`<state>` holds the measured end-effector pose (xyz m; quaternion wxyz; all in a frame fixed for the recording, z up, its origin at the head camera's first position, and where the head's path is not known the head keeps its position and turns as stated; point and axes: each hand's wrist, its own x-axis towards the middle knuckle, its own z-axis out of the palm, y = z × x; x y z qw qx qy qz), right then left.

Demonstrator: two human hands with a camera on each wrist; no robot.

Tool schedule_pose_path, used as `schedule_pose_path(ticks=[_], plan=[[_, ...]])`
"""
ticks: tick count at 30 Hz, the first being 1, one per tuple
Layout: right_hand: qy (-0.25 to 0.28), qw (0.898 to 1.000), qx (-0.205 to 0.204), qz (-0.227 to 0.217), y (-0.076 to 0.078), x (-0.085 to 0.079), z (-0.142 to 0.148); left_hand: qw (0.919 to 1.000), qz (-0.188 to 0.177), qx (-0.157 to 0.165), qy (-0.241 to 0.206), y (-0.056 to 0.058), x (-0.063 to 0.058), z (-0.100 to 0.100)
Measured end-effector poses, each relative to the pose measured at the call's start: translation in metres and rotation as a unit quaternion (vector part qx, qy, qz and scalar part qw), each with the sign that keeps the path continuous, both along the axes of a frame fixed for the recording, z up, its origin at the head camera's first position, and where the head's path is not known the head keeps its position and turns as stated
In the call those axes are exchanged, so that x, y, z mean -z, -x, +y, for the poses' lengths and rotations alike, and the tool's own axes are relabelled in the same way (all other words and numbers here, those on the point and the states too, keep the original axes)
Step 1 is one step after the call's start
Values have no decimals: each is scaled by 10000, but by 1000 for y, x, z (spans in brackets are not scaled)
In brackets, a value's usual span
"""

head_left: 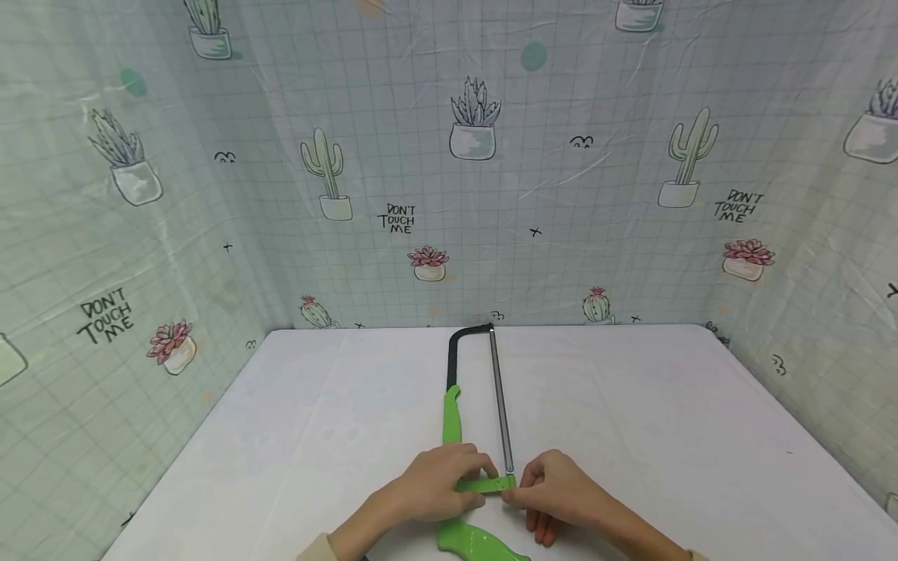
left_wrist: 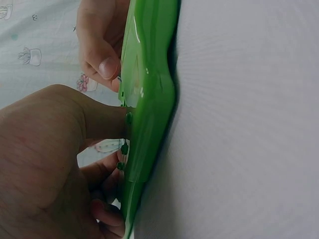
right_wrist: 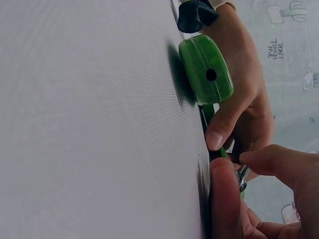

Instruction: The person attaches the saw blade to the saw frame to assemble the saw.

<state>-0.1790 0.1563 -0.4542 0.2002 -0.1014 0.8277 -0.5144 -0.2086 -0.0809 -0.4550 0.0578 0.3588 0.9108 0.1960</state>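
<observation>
A hacksaw with a green handle and a black front frame lies on the white table, handle toward me. Its thin grey blade runs along the right side. My left hand grips the green bar beside the handle, thumb and fingers on either side. At the blade's near end, my right hand pinches a small metal fitting, partly hidden by the fingers. The left wrist view shows the green handle close up; in the right wrist view its rounded end faces the camera.
The white table spreads out on both sides of the saw. A cloth printed with cacti hangs behind the table and along its left and right sides.
</observation>
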Motion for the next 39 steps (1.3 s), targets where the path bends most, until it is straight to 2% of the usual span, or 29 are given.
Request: schedule_pose_path(ticks=[9, 25, 39], plan=[[317, 9985, -371, -249, 6, 3, 5, 10000, 37, 6, 14, 0, 0, -1], [719, 9923, -772, -649, 11, 6, 9, 10000, -5, -38, 11, 1, 0, 0], [799, 9902, -816, -799, 12, 7, 10, 10000, 14, -31, -30, -1, 0, -1]])
